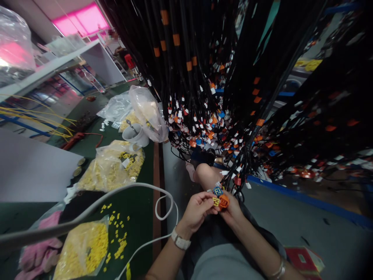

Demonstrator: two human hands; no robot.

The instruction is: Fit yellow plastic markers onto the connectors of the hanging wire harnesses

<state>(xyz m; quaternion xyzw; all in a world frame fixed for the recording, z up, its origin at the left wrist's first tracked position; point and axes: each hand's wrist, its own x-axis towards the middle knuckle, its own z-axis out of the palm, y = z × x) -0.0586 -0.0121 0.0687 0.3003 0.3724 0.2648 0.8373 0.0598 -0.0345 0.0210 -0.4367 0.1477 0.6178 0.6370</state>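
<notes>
My left hand (197, 212) pinches a small yellow plastic clip (215, 201) between thumb and fingers, close against an orange connector (223, 201). My right hand (232, 213) is closed around the wire end that carries this orange connector. Just above it sits a blue connector (217, 191) with a pale slotted face. Both belong to a bundle of black cables (244, 155) hanging down in front of me, with white and red plugs beside my right hand. The fingers of my right hand are partly hidden behind the connectors.
Many black harnesses (186, 46) with orange tape hang ahead. To the left, loose yellow clips (121, 249) lie by an open bag of yellow clips (84, 249). A white cup (135, 136), more plastic bags and a pale hose (116, 190) are there. A blue rail (309, 200) crosses at right.
</notes>
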